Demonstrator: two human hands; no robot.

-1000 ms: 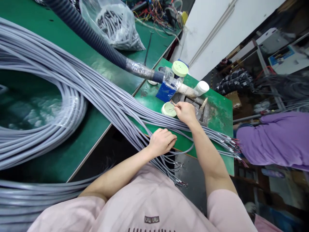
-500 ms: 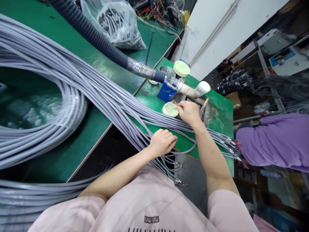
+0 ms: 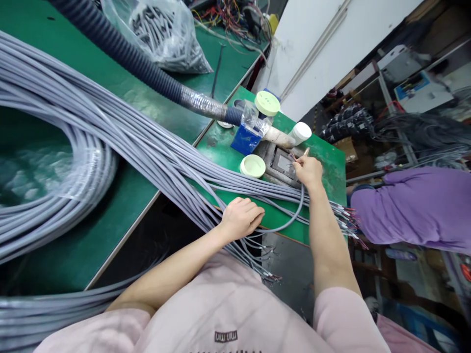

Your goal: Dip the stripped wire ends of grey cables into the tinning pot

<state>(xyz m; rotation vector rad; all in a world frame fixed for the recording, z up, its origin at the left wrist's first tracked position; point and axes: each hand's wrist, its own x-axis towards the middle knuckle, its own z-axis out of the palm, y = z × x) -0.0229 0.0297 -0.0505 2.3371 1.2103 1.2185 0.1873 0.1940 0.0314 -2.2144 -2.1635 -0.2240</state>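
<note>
My right hand pinches the end of a grey cable, its thin stripped wires pointing left over a square metal pot with a flat grey surface. From that hand the cable loops down and back toward my left hand. My left hand is closed, fingers curled over grey cable by the table edge; its grip is partly hidden. Left of the pot stands a small open tub with pale green contents. A thick bundle of grey cables runs between the tub and my left hand.
A ribbed hose ends at a blue box behind the tub. A pale green lid and a white container stand nearby. A bag of cable pieces lies farther back. A person in purple is at the right.
My right hand has moved right with the cable end, from above the pale green tub to the metal pot. My left hand stays on the cables. The view has shifted slightly.
</note>
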